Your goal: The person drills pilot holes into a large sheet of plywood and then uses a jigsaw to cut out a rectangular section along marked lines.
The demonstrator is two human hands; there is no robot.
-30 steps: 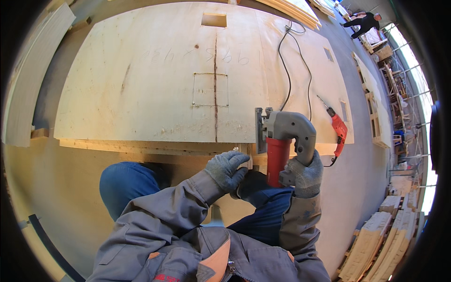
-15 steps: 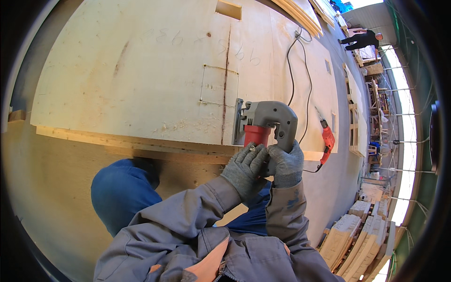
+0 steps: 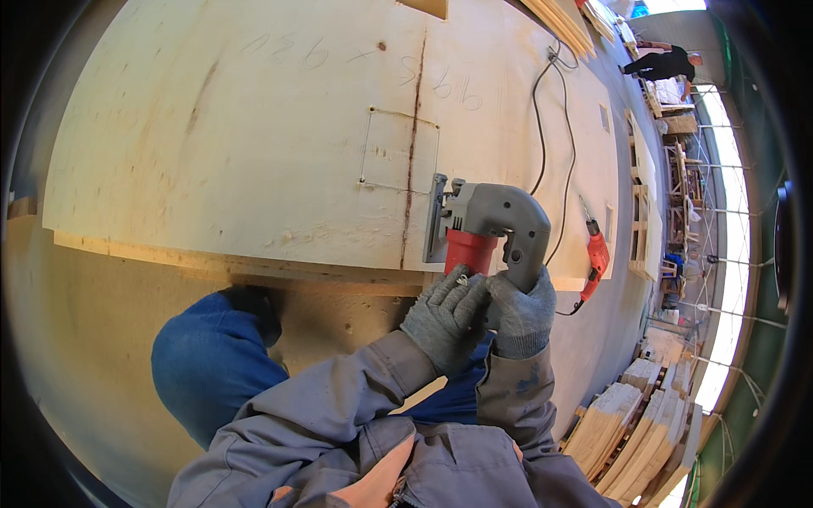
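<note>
A grey-and-red jigsaw [image 3: 501,215] lies turned on its side above the near edge of a large pale plywood panel [image 3: 254,161], its flat base plate facing left. My right hand [image 3: 523,315], in a grey glove, is closed around the rear end of its handle. Against the red lower housing rests my left hand [image 3: 445,317], also gloved, fingers together and bent over the tool; its thumb is hidden. Something small and pale shows at the left fingertips, too small to name. A pencilled rectangle [image 3: 398,151] with small holes at corners is on the panel, left of the jigsaw.
A red power drill [image 3: 596,254] lies on the panel's right side, beside dark cables [image 3: 539,118]. A cut-out [image 3: 426,7] opens at the far edge. Stacked boards [image 3: 627,427] stand at lower right. Another person [image 3: 665,63] is far off at upper right.
My view has shifted slightly, so the panel, drill and cables sit a little differently in it. Both hands keep the jigsaw in nearly the same pose.
</note>
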